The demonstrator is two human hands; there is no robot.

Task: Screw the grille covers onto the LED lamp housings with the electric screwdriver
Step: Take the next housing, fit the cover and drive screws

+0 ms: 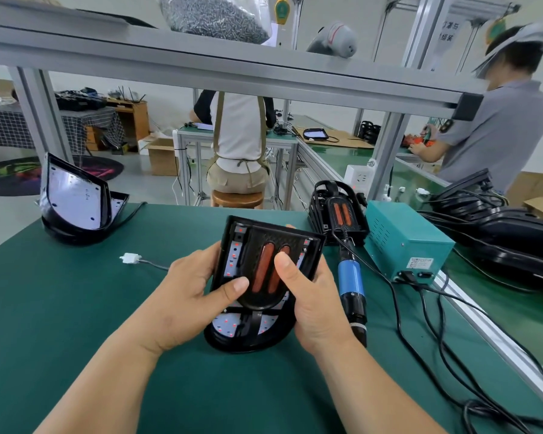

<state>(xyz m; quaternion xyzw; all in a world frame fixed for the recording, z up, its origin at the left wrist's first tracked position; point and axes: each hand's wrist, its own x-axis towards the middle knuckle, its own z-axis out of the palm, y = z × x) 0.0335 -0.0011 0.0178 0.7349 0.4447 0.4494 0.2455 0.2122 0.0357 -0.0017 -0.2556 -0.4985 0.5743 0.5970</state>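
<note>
I hold a black LED lamp housing tilted up off the green mat, its white LED board showing at the edges. A black grille cover with two orange bars lies in it. My left hand grips the housing's left side, thumb pressing on the grille. My right hand grips the right side, thumb on the orange bars. The blue and black electric screwdriver lies on the mat just right of my right hand, untouched.
A teal power supply box stands at right with cables trailing across the mat. More grille covers are stacked behind the screwdriver. Open housings sit at far left, a white connector nearby, dark housings piled far right. Two people work beyond.
</note>
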